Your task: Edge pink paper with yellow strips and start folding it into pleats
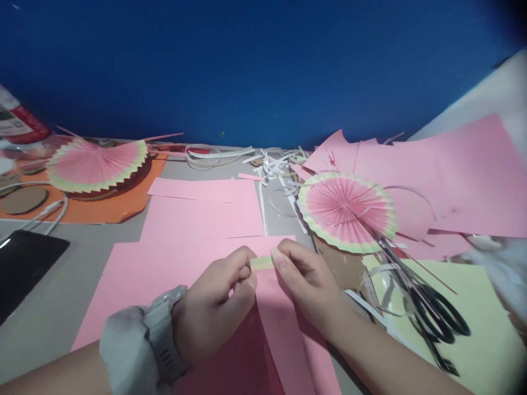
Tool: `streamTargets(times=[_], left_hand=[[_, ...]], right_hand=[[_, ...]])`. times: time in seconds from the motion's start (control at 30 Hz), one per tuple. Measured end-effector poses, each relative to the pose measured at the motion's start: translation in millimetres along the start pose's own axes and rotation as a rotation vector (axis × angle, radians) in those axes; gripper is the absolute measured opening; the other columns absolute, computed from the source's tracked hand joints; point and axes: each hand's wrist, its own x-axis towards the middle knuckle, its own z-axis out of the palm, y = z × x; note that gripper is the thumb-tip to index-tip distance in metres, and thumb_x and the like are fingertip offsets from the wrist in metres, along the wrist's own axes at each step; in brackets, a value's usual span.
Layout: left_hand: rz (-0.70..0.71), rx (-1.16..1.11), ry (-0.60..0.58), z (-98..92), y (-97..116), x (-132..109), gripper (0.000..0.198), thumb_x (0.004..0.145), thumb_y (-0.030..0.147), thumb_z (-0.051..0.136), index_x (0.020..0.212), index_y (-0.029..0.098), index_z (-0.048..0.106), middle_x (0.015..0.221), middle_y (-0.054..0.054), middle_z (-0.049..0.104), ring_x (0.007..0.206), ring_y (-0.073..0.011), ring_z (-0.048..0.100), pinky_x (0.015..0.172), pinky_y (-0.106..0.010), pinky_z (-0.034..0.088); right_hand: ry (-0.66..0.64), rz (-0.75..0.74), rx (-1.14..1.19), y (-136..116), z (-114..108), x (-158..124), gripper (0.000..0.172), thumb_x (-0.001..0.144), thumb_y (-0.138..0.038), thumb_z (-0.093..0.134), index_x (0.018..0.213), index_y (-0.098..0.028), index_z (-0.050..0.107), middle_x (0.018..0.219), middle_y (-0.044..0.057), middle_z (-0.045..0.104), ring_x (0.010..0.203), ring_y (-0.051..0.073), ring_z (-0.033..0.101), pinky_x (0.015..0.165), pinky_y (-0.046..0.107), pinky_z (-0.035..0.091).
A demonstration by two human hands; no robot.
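Between my two hands is a pink paper strip (pixel 280 329) whose far end has a pale green and yellow band (pixel 262 264). My left hand (pixel 220 299), with a grey watch and a scrunchie at the wrist, pinches the left corner of that end. At the right corner, the thumb and fingers of my right hand (pixel 310 280) are closed on the same end. The rest of the strip runs down toward me, over large pink sheets (pixel 123 285) on the table.
A round pleated pink paper fan (pixel 346 203) lies at right, near black-handled scissors (pixel 436 312) and a pale yellow sheet (pixel 481 296). Another fan (pixel 96 164) rests on orange paper (pixel 140 200) at left. A black phone (pixel 28 269) and paper scraps (pixel 280 164) are around.
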Motion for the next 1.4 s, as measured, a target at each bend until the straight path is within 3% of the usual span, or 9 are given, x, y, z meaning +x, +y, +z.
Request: streamTargets(times=[0.23,0.53,0.77,1.1,1.4], left_hand=[[-0.041,-0.128,0.026,1.1,-4.0,0.4,0.025,0.091,0.033,0.041,0.070,0.021,0.036,0.052,0.010,0.031,0.046,-0.0066,0.026,0.043,-0.019,0.021],[-0.039,-0.216,-0.031,0.4,-0.8,0.1,0.019,0.090,0.028,0.040,0.073,0.021,0.039,0.053,0.009,0.036,0.046,-0.0065,0.032,0.045,-0.019,0.025],[-0.062,-0.090,0.113,2.8,-6.6,4.7,0.031,0.090,0.041,0.042,0.067,0.021,0.037,0.052,0.009,0.029,0.047,-0.0074,0.025,0.043,-0.021,0.020],[-0.056,-0.123,0.121,3.6,-3.3,1.9,0.032,0.091,0.044,0.040,0.068,0.021,0.041,0.050,0.010,0.036,0.044,-0.0069,0.033,0.041,-0.018,0.028],[-0.068,-0.192,0.121,5.0,-8.2,4.8,0.034,0.090,0.046,0.042,0.067,0.021,0.041,0.045,0.010,0.040,0.040,-0.0060,0.037,0.040,-0.016,0.031]], right_hand=[[-0.021,-0.008,-0.040,4.7,-1.3,-2.5,0.032,0.091,-0.034,0.038,0.063,-0.020,0.033,0.059,-0.005,0.030,0.054,0.010,0.032,0.050,0.022,0.028],[-0.015,-0.020,-0.013,1.6,-1.0,-2.1,0.032,0.092,-0.032,0.039,0.062,-0.020,0.035,0.058,-0.005,0.031,0.053,0.009,0.031,0.049,0.022,0.027],[0.024,-0.030,-0.031,-1.2,-1.6,-3.3,0.034,0.092,-0.031,0.038,0.061,-0.021,0.033,0.056,-0.005,0.030,0.051,0.010,0.030,0.048,0.023,0.026],[-0.007,-0.070,0.031,2.1,-3.3,-0.7,0.031,0.092,-0.029,0.038,0.062,-0.020,0.034,0.058,-0.005,0.033,0.052,0.009,0.031,0.049,0.023,0.028],[-0.023,0.023,0.063,3.2,-2.5,-0.5,0.036,0.093,-0.035,0.038,0.061,-0.021,0.032,0.054,-0.006,0.030,0.048,0.009,0.029,0.047,0.023,0.026]])
